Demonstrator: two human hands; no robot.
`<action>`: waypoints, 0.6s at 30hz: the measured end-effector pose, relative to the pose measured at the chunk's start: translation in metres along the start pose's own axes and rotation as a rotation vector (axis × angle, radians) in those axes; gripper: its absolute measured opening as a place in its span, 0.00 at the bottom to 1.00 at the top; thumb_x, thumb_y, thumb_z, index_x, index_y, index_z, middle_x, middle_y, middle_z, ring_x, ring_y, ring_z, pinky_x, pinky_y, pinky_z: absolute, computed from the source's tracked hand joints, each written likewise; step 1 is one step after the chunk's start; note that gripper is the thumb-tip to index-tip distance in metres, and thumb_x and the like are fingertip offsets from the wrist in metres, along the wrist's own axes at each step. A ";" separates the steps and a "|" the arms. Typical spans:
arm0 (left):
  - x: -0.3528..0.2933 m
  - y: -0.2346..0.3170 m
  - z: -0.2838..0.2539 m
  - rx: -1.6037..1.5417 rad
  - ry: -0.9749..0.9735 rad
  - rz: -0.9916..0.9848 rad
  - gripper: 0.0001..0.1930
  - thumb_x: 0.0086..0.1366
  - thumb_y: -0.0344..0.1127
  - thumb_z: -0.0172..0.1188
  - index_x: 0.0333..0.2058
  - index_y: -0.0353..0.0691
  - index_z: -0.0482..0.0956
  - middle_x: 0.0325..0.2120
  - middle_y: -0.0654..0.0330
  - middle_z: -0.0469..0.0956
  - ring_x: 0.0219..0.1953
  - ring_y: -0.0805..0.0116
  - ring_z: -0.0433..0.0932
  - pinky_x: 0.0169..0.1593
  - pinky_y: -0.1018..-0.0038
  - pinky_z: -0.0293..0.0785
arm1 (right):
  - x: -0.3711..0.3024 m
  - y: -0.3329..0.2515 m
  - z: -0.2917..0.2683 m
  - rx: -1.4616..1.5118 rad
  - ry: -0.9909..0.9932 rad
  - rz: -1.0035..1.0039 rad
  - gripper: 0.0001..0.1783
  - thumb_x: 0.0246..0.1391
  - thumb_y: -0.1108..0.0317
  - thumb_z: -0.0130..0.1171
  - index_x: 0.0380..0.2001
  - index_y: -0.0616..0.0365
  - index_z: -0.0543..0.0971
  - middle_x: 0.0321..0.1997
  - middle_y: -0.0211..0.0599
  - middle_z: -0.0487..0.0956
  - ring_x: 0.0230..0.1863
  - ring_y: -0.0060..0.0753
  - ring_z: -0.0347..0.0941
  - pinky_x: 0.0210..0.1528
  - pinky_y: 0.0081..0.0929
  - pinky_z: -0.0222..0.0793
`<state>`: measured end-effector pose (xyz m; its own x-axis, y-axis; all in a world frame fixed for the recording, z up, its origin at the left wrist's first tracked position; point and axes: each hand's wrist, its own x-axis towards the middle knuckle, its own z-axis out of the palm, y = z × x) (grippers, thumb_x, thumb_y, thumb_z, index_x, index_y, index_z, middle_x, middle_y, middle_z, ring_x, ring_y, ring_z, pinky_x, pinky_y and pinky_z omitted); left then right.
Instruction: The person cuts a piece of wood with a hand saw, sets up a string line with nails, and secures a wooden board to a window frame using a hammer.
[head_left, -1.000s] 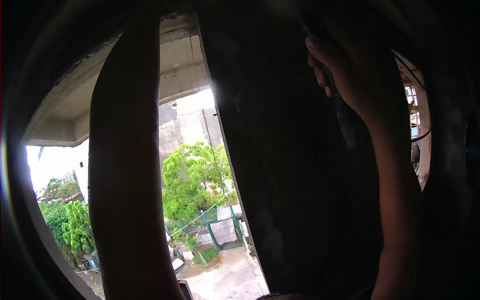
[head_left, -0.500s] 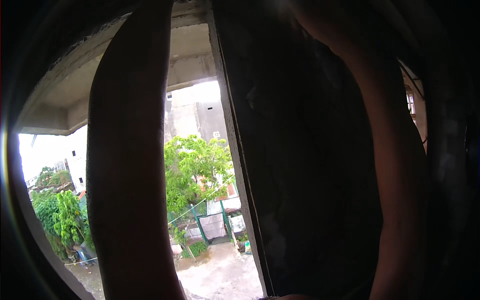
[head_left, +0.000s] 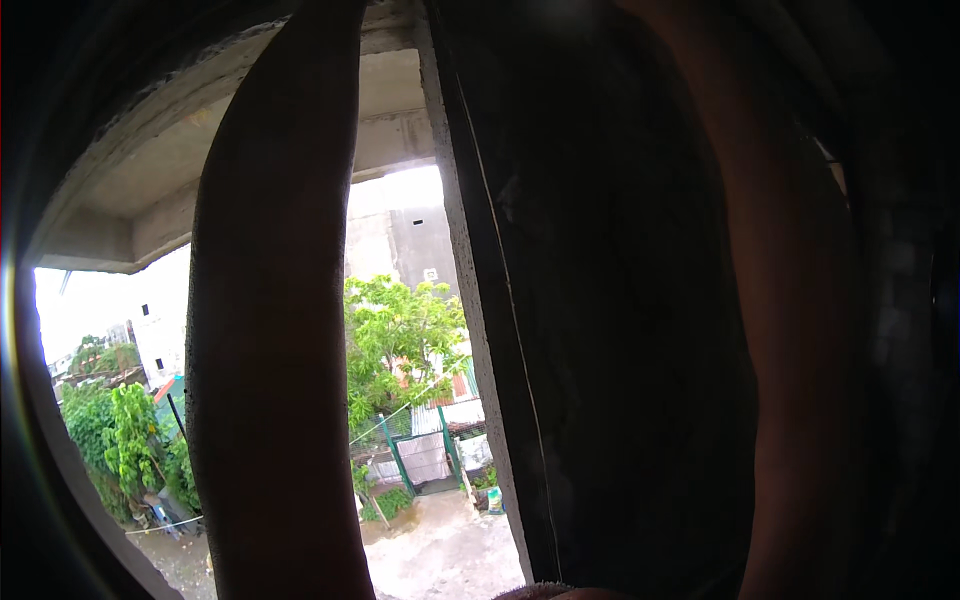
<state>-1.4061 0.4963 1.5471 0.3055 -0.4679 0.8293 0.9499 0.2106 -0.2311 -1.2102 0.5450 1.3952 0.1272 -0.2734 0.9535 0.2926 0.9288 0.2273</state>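
Grey concrete is making the long, straight edge (head_left: 475, 290) of a tall, dark wall (head_left: 640, 300). This wall is standing between the person's two bare arms and is filling much of the middle of the view. Its front is lying in deep shade, so its small marks are hard to see. One thin, pale string (head_left: 508, 285) is running down the dark side, close to the edge and leaning almost the same way.

The left arm (head_left: 270, 350) is standing tall in front of the bright outdoors and is going out of sight at the top. The right arm (head_left: 790, 400) is showing dimly on the other side of the wall, and it is going past the top too. Both hands are hiding beyond the picture, so I cannot tell if the left hand or the right hand is holding something, pressing on something, or hanging loose. The wall and its string are the nearest things showing.

Outside, a leafy green tree (head_left: 405, 330) is growing in front of a grey building (head_left: 420, 240). Below the tree, a gate (head_left: 423, 458) is standing between green posts, and pale ground (head_left: 430, 550) is shining in front of it. Green bushes (head_left: 125, 420) are growing far to the left, below a white building (head_left: 160, 310). Overhead, a concrete ceiling (head_left: 160, 180) is sticking out. At the bottom, a fuzzy, round shape (head_left: 545, 592) is peeking in; I cannot tell what it is.
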 end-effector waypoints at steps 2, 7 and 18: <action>0.002 -0.005 0.000 0.007 -0.008 0.000 0.15 0.62 0.50 0.62 0.39 0.49 0.86 0.37 0.52 0.84 0.42 0.48 0.81 0.44 0.56 0.76 | -0.008 -0.014 -0.005 0.139 -0.164 0.136 0.31 0.68 0.61 0.45 0.70 0.64 0.58 0.23 0.38 0.75 0.19 0.28 0.70 0.22 0.33 0.71; 0.009 -0.005 0.004 0.001 -0.034 0.004 0.15 0.61 0.50 0.62 0.42 0.52 0.86 0.39 0.51 0.84 0.45 0.48 0.81 0.47 0.57 0.77 | -0.029 -0.017 -0.017 0.027 0.162 -0.037 0.31 0.68 0.58 0.46 0.69 0.62 0.60 0.23 0.43 0.78 0.18 0.29 0.72 0.23 0.32 0.72; 0.007 -0.005 0.007 0.005 0.022 0.092 0.12 0.61 0.44 0.62 0.41 0.50 0.86 0.40 0.49 0.83 0.45 0.46 0.81 0.47 0.56 0.77 | -0.014 0.053 0.002 -0.391 0.388 -0.557 0.30 0.68 0.61 0.47 0.65 0.71 0.63 0.40 0.61 0.81 0.40 0.52 0.80 0.45 0.40 0.74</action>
<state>-1.4092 0.4977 1.5580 0.3926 -0.4652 0.7934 0.9175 0.2580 -0.3027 -1.1989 0.5985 1.3939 0.1649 -0.8082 0.5654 0.7142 0.4932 0.4967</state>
